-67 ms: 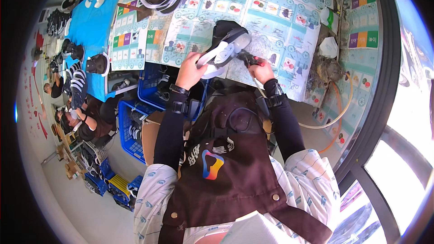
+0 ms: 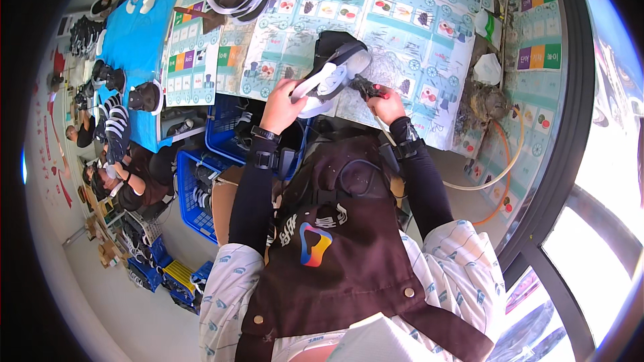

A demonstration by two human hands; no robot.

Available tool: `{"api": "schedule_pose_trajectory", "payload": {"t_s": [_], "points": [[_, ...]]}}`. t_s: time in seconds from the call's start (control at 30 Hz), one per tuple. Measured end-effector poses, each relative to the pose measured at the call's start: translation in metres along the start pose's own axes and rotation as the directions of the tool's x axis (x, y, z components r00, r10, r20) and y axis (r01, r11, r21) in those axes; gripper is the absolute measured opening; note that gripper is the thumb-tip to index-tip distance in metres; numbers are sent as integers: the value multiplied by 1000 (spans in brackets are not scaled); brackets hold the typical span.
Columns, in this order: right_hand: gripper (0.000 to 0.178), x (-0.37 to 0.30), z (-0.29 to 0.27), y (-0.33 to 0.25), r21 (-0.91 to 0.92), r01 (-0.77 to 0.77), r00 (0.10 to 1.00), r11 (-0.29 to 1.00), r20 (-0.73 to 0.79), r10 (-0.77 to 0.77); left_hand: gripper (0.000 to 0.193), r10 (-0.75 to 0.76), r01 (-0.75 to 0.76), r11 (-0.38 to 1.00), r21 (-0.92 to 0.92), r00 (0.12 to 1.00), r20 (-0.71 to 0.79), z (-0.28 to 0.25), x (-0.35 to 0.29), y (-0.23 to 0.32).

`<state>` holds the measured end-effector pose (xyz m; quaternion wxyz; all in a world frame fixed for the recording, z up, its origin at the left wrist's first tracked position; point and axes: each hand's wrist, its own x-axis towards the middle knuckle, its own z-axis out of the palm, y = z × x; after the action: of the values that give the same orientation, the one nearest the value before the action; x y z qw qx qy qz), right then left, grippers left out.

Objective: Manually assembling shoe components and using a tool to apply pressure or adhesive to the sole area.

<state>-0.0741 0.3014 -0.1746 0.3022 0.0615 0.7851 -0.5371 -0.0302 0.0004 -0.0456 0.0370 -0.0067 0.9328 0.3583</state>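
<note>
One curved, pale-soled shoe (image 2: 329, 80), left hand (image 2: 280, 108) clamping it, right hand (image 2: 387, 105) gripping tool (image 2: 365, 86)

Strong daylight pours in on the right through tall window panes (image 2: 607, 67) set in a thick dark frame (image 2: 570, 70), glaring nearly white towards the bottom. I see fruit-and-wagon printed sheets (image 2: 285, 33) covering the worktable, its edge bent by the lens, and similar sheets lining the surface beside the frame. Away to the left runs a second table (image 2: 144, 33) under bright blue covering. Beyond it, a pale wall (image 2: 41, 208) carries red markings (image 2: 57, 161), above a plain light-grey floor (image 2: 94, 302).
</note>
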Motion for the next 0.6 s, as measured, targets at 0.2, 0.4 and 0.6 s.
{"api": "schedule_pose_trajectory", "payload": {"t_s": [0.2,0.4,0.6], "points": [[54,1,2,-7,154,-40,999,987,-15,43,38,-10,10,1000,-25,1000,-1,3,2,-3],[41,-2,4,-16,195,27,993,981,-116,-5,41,-20,21,1000,-8,999,28,0,1,-3],[25,-7,-3,-22,44,319,935,947,152,-321,38,-32,32,999,-36,999,11,-1,-1,-5]]}}
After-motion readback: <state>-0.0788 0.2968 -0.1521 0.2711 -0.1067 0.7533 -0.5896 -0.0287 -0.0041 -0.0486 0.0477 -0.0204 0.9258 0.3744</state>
